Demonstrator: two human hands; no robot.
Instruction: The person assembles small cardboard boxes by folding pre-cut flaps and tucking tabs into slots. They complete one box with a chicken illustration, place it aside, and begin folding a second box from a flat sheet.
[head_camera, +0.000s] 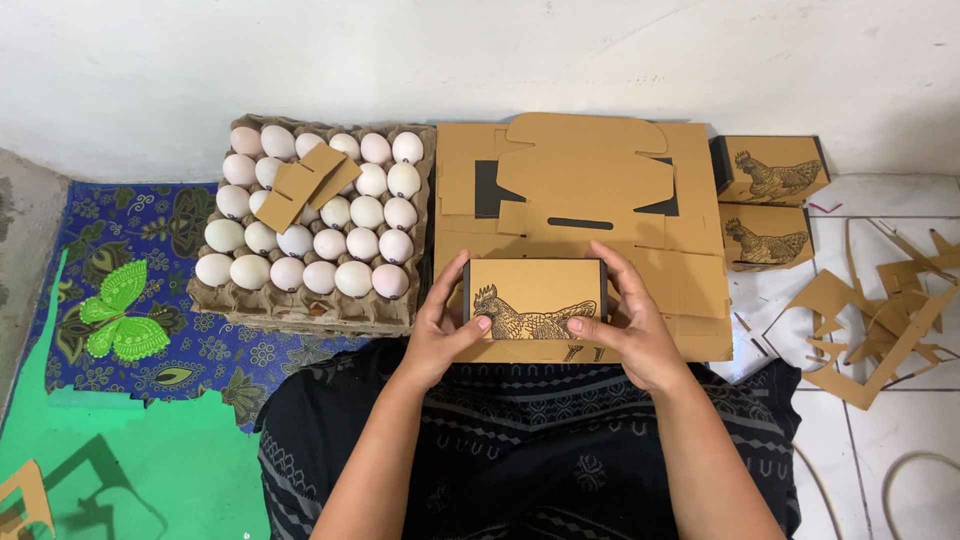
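A small closed brown cardboard box (535, 290) with a drawn chicken on its lid sits between my hands, just above my lap. My left hand (440, 325) grips its left end, thumb on the lid. My right hand (630, 320) grips its right end the same way. Under and behind the box lies a stack of flat unfolded cardboard blanks (590, 190). Left of it stands a grey pulp egg tray (300, 310) with several white eggs (330, 245) and a folded piece of cardboard (305, 185) resting on top of them.
Two finished chicken-print boxes (770, 200) stand at the back right by the white wall. Cardboard offcuts (880, 320) litter the white tiles at right. A blue patterned cloth with a green butterfly (120, 310) covers the floor at left.
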